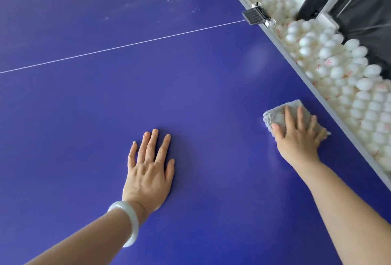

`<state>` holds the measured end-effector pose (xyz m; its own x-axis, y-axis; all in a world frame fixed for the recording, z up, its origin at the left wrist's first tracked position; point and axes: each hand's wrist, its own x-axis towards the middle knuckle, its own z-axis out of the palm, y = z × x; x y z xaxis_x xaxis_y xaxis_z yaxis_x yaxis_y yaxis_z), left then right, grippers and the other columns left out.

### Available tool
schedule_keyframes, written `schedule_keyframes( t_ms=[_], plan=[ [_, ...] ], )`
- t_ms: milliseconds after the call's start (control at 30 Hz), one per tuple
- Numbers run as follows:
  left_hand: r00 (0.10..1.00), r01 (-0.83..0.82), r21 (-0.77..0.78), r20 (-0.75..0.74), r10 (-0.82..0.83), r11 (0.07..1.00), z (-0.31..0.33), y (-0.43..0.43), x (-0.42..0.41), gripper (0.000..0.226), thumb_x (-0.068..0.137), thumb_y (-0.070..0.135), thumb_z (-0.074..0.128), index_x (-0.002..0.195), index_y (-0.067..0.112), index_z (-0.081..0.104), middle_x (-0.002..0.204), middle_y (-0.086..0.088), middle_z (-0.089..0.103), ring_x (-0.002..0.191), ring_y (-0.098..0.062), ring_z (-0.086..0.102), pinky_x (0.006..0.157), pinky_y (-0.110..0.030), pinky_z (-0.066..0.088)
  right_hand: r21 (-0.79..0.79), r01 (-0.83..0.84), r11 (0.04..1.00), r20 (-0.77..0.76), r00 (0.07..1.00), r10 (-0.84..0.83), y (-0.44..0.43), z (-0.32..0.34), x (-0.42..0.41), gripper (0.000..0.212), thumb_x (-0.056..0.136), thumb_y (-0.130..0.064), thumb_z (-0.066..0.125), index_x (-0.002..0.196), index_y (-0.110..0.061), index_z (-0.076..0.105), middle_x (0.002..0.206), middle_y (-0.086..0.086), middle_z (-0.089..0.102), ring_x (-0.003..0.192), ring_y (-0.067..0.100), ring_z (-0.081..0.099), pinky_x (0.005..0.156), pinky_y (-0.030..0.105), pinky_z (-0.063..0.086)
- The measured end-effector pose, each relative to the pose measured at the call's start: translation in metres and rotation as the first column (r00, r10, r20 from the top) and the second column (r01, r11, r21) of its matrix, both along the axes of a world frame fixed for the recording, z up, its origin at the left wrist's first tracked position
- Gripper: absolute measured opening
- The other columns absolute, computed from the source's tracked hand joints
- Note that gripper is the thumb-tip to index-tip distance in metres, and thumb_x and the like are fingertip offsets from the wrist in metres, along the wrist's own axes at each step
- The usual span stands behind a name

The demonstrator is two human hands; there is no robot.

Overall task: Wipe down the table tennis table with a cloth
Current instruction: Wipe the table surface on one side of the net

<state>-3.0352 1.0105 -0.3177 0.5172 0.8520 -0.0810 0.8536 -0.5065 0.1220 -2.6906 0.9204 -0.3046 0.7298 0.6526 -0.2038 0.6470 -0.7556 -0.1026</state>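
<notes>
- Two hands on the table tennis table [84, 116], status?
- Your left hand [148, 171] lies flat on the blue top, fingers straight and spread, holding nothing.
- And the cloth [277, 114]?
- Sits near the right edge, beside the white balls [338, 74]; your right hand [298, 137] presses it, fingers straight.

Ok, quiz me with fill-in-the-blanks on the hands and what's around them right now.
1. The right hand presses flat on a grey ____ near the edge of the table.
2. The left hand lies flat on the table, holding ____.
3. The white bangle sits on the ____ wrist.
4. Past the table edge lie many white ____.
Missing words: cloth; nothing; left; balls.
</notes>
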Motion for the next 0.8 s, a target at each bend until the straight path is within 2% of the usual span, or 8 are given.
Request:
schedule_keyframes(
  t_ms=[67, 133, 233, 300, 533, 633, 700, 800],
  plan=[
    [1.0, 0.003, 0.003, 0.003, -0.003, 1.0, -0.001, 0.0, 0.0, 0.062, 0.099, 0.045, 0.016, 0.157, 0.022, 0.026, 0.164, -0.007, 0.017, 0.153, -0.022, 0.009, 0.123, -0.048, 0.006, 0.013, 0.088, 0.996, -0.033, 0.996, -0.088, 0.019, 0.001, -0.03, 0.067, 0.101, -0.054, 0.021, 0.159, -0.026, 0.004, 0.167, 0.006, -0.008, 0.15, 0.043, -0.007, 0.114, 0.07, 0.001],
    [1.0, 0.006, 0.0, 0.008, -0.006, 1.0, -0.001, 0.0, -0.001, 0.061, 0.1, 0.044, 0.018, 0.156, 0.022, 0.027, 0.164, -0.007, 0.017, 0.153, -0.023, 0.01, 0.122, -0.049, 0.008, 0.052, -0.153, 0.987, 0.051, 0.987, 0.15, 0.028, -0.006, -0.102, 0.067, 0.102, -0.052, 0.023, 0.16, -0.025, 0.003, 0.167, 0.007, -0.007, 0.15, 0.044, -0.006, 0.114, 0.071, -0.002],
    [0.999, 0.042, -0.003, 0.026, -0.041, 0.999, 0.0, 0.0, -0.004, 0.06, 0.1, 0.041, 0.022, 0.156, 0.02, 0.028, 0.164, -0.009, 0.016, 0.153, -0.025, 0.012, 0.12, -0.049, 0.01, 0.115, -0.654, 0.748, 0.08, 0.756, 0.649, 0.015, -0.012, -0.194, 0.065, 0.101, -0.053, 0.027, 0.158, -0.024, 0.019, 0.167, 0.004, 0.008, 0.152, 0.037, 0.004, 0.115, 0.07, 0.01],
    [0.998, 0.059, -0.013, 0.028, -0.059, 0.998, 0.002, 0.0, -0.005, 0.06, 0.1, 0.04, 0.023, 0.156, 0.019, 0.027, 0.164, -0.009, 0.016, 0.152, -0.026, 0.012, 0.119, -0.049, 0.011, 0.134, -0.775, 0.618, 0.064, 0.629, 0.775, 0.018, -0.014, -0.18, 0.063, 0.101, -0.053, 0.028, 0.157, -0.024, 0.024, 0.167, 0.0, 0.011, 0.153, 0.029, 0.007, 0.116, 0.064, 0.016],
    [0.988, 0.081, -0.002, 0.135, -0.08, 0.997, 0.016, 0.03, 0.002, 0.052, 0.102, 0.032, 0.024, 0.142, 0.015, 0.053, 0.152, -0.013, 0.042, 0.139, -0.033, 0.042, 0.114, -0.042, 0.023, 0.015, -0.374, 0.927, 0.095, 0.924, 0.371, 0.092, -0.009, -0.012, 0.069, 0.097, -0.054, 0.01, 0.159, -0.024, 0.01, 0.167, 0.004, 0.002, 0.153, 0.032, 0.004, 0.118, 0.061, 0.006],
    [0.991, -0.021, 0.047, 0.13, 0.015, 0.999, 0.017, 0.082, 0.023, 0.052, 0.106, 0.03, 0.02, 0.153, 0.016, 0.035, 0.163, -0.01, 0.02, 0.151, -0.028, 0.018, 0.123, -0.043, 0.011, 0.061, -0.252, 0.966, 0.111, 0.963, 0.244, 0.096, -0.01, -0.027, 0.063, 0.104, -0.048, 0.013, 0.159, -0.019, 0.011, 0.167, 0.009, 0.003, 0.152, 0.035, 0.004, 0.117, 0.063, 0.006],
    [0.982, -0.152, 0.006, 0.117, 0.151, 0.988, 0.01, 0.111, 0.04, 0.054, 0.106, 0.032, 0.019, 0.158, 0.02, 0.017, 0.166, -0.003, 0.002, 0.153, -0.022, -0.002, 0.124, -0.041, -0.001, 0.111, -0.388, 0.915, 0.141, 0.917, 0.372, 0.085, -0.013, -0.077, 0.063, 0.104, -0.047, 0.025, 0.159, -0.017, 0.016, 0.166, 0.009, 0.006, 0.153, 0.035, 0.005, 0.117, 0.065, 0.01],
    [0.968, -0.234, 0.005, 0.097, 0.233, 0.972, -0.004, 0.126, 0.05, 0.057, 0.104, 0.036, 0.013, 0.159, 0.021, 0.014, 0.166, -0.001, 0.004, 0.153, -0.021, -0.002, 0.123, -0.042, -0.001, 0.169, -0.765, 0.622, 0.12, 0.642, 0.757, 0.064, -0.019, -0.154, 0.066, 0.098, -0.051, 0.035, 0.157, -0.021, 0.026, 0.166, 0.004, 0.013, 0.153, 0.032, 0.008, 0.117, 0.063, 0.013]
  ],
)
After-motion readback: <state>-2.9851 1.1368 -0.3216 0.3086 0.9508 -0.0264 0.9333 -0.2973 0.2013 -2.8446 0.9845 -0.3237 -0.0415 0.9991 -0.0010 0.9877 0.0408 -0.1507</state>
